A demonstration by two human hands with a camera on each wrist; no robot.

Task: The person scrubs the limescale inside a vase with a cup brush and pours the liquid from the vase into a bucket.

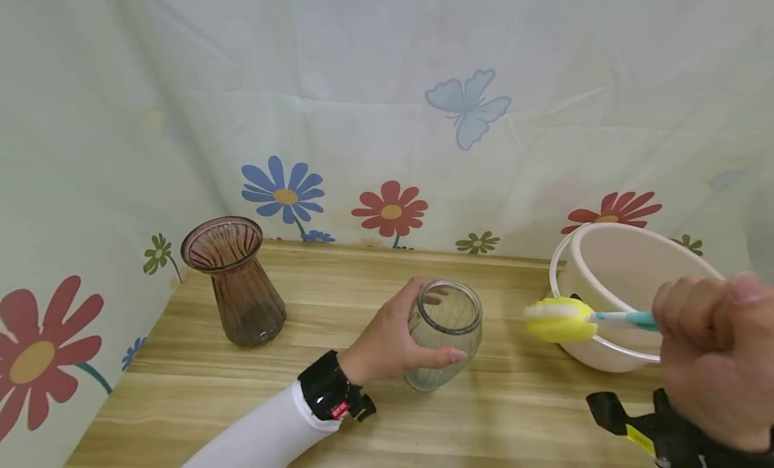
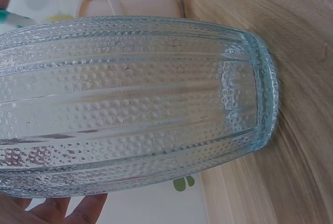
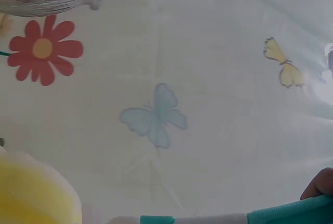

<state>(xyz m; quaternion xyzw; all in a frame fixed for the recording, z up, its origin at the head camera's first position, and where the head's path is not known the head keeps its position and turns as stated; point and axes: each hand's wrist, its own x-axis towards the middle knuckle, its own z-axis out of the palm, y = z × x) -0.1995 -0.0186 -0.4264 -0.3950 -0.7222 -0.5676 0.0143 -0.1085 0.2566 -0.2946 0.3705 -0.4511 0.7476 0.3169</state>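
My left hand (image 1: 387, 337) grips a clear ribbed glass vase (image 1: 449, 337) from its left side, thumb across the front. The vase tilts slightly, its mouth up. Dotted texture covers its wall in the left wrist view, where the base is close to the wooden table; whether it touches cannot be told. My right hand (image 1: 716, 347) holds a sponge bottle brush (image 1: 561, 319) by its teal and white handle. The yellow and white sponge head points left, apart from the vase. In the right wrist view, part of the brush's sponge head (image 3: 36, 195) shows at lower left.
A brown-purple fluted glass vase (image 1: 244, 287) stands on the wooden table (image 1: 338, 280) at the left. At the right, behind the brush, is a pale pink basin (image 1: 583, 270) with a white handle. A cloth printed with flowers and butterflies (image 1: 363, 119) hangs along the back and left.
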